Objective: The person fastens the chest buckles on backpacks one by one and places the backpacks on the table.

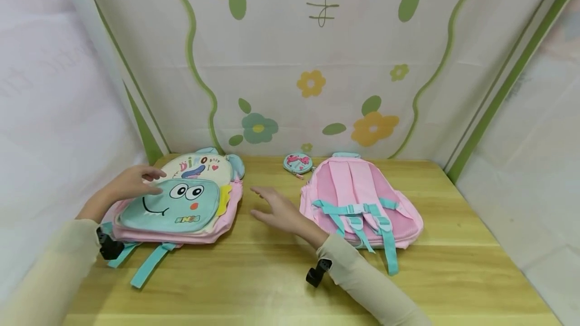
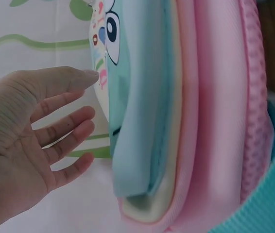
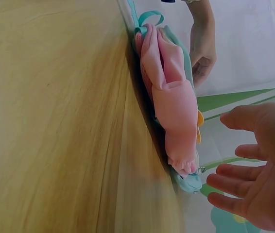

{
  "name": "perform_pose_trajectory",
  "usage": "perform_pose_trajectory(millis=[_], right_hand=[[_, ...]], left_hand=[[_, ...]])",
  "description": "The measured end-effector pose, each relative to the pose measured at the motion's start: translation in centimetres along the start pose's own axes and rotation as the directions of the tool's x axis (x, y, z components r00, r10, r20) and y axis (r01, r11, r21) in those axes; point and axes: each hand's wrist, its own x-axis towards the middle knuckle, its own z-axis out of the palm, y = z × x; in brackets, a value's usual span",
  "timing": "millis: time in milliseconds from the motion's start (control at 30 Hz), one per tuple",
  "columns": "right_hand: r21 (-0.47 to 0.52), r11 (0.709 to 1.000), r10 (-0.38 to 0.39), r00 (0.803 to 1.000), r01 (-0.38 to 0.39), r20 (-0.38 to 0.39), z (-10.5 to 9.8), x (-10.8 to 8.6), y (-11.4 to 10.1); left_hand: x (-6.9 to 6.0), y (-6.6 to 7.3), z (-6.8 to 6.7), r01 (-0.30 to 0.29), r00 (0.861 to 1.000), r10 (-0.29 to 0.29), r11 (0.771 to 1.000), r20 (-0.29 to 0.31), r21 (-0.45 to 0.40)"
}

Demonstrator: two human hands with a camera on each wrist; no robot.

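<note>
On the left of the table lies a child's backpack (image 1: 195,205), its teal front pocket with a cartoon face turned up. My left hand (image 1: 133,182) hovers over its left side, fingers loosely bent and holding nothing. The left wrist view shows that hand (image 2: 35,131) beside the backpack's teal pocket (image 2: 137,121), with a gap to it. My right hand (image 1: 281,210) is held above the table between two backpacks, fingers extended and nothing in them. In the right wrist view, the pink side (image 3: 176,107) of the left backpack lies beyond my right hand (image 3: 259,170).
A second pink backpack (image 1: 362,200) lies on the right, straps (image 1: 353,180) up, teal webbing trailing forward. Beside its top is a small round teal pouch (image 1: 298,163). The wooden table (image 1: 254,286) meets a flowered cloth (image 1: 281,39) behind and white cloth at both sides.
</note>
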Motion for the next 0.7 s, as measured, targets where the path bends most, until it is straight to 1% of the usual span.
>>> perform_pose_trajectory(millis=[67, 167, 300, 367, 533, 700], right_hand=[[0.006, 1.0, 0.015, 1.0, -0.015, 0.012, 0.1, 0.2, -0.1], [0.04, 0.999, 0.034, 0.999, -0.035, 0.03, 0.2, 0.3, -0.1], [0.106, 0.993, 0.041, 0.997, -0.048, 0.064, 0.5, 0.6, 0.0], [0.113, 0.993, 0.037, 0.996, -0.046, 0.08, 0.9, 0.7, 0.2], [0.097, 0.995, 0.022, 0.991, -0.035, 0.13, 2.0, 0.8, 0.7], [0.146, 0.988, 0.019, 0.985, -0.044, 0.172, 2.7, 0.9, 0.9]], left_hand=[[-0.2, -0.2, -0.2, 0.011, 1.0, -0.011, 1.0, 0.003, 0.009], [-0.4, -0.5, -0.3, 0.02, 1.0, -0.02, 1.0, 0.019, 0.023], [-0.6, -1.2, -0.2, 0.025, 0.999, -0.027, 0.999, 0.043, 0.046], [-0.6, -1.5, -0.1, 0.02, 0.998, -0.023, 0.998, 0.051, 0.054], [-0.9, -1.8, 0.1, 0.012, 0.999, -0.014, 0.998, 0.042, 0.059], [-1.2, -1.9, 0.0, 0.024, 0.999, -0.026, 0.998, 0.037, 0.055]])
